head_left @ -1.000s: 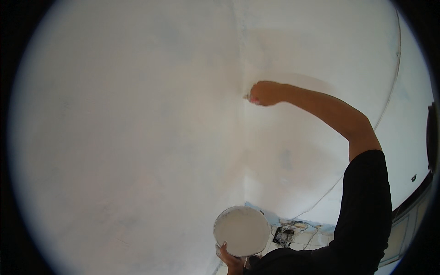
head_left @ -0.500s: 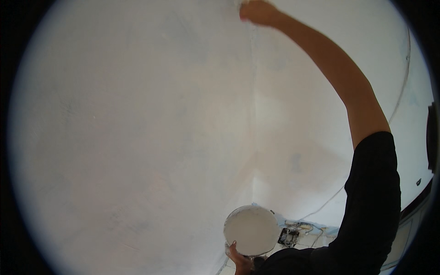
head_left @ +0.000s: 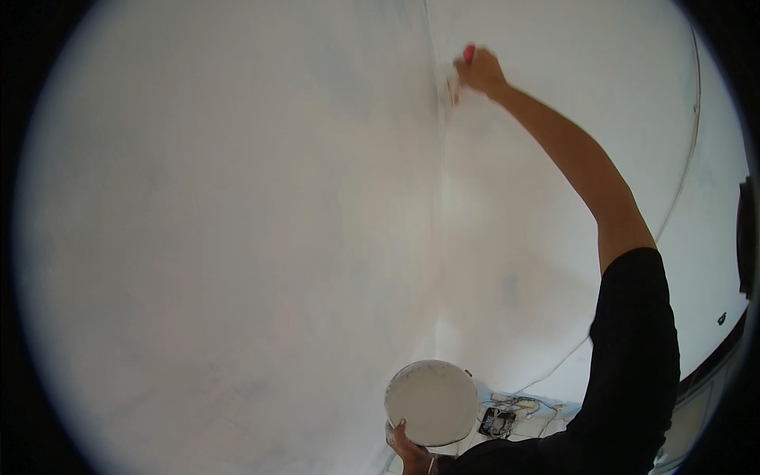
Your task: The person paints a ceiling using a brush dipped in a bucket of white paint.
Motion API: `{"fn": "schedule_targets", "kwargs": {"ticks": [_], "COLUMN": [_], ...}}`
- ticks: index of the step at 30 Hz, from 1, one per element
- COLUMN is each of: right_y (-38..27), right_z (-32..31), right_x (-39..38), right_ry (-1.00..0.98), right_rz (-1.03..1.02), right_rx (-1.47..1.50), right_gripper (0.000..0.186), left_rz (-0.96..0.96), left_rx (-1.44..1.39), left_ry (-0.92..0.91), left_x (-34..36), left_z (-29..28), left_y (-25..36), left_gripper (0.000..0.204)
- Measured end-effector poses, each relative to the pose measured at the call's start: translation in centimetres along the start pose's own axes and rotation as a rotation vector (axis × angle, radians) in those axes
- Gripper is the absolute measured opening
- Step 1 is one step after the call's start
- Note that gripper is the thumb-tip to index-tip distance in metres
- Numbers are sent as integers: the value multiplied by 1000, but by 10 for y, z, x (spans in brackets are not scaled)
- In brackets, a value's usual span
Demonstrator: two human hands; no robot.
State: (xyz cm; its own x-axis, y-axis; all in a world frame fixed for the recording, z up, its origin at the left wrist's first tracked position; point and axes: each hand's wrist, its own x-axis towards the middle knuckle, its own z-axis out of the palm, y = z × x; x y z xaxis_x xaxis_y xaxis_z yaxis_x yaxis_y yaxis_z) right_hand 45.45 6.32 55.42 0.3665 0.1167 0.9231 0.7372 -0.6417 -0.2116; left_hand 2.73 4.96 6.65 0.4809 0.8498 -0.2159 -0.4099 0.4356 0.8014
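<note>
Raised at the white wall corner [head_left: 435, 206], my right hand [head_left: 483, 70] is closed round the red handle [head_left: 469, 54] of a paintbrush. Its pale, blurred bristle end [head_left: 452, 92] is at or close beside the corner line; contact is unclear. Low in the view, my left hand [head_left: 408, 443] grips the rim of a round bucket [head_left: 431, 400] of smooth off-white paint, with my thumb over the edge.
A tiled floor [head_left: 526, 426] shows below, with a dark box-like object [head_left: 497, 423] and tangled wires [head_left: 538, 406] near the wall foot. A cable [head_left: 682, 190] runs along the right wall. A dark frame [head_left: 742, 237] stands at the far right edge.
My right hand went from mid-height up to the top edge and has come slightly down and right since, with the red handle now showing above it. My left hand still holds the bucket low.
</note>
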Motion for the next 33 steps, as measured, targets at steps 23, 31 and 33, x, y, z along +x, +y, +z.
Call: {"fn": "schedule_targets", "kwargs": {"ticks": [23,31,33], "right_y": [71,-7,-1], "right_z": [97,33,32], "right_x": [-166,3,4], "right_ry": [-272,330,379], "right_rz": [95,-97,-25], "right_rx": [289,386,352], "right_gripper": [30,28,37], "left_rz": [-78,-147,-149], "left_rx": [-30,-43,-65], "left_ry": [53,-90,-34], "left_x": [-15,-16,-14], "left_z": [2,-7,-3], "left_y": [13,8,7], "left_gripper": [36,37,40]}}
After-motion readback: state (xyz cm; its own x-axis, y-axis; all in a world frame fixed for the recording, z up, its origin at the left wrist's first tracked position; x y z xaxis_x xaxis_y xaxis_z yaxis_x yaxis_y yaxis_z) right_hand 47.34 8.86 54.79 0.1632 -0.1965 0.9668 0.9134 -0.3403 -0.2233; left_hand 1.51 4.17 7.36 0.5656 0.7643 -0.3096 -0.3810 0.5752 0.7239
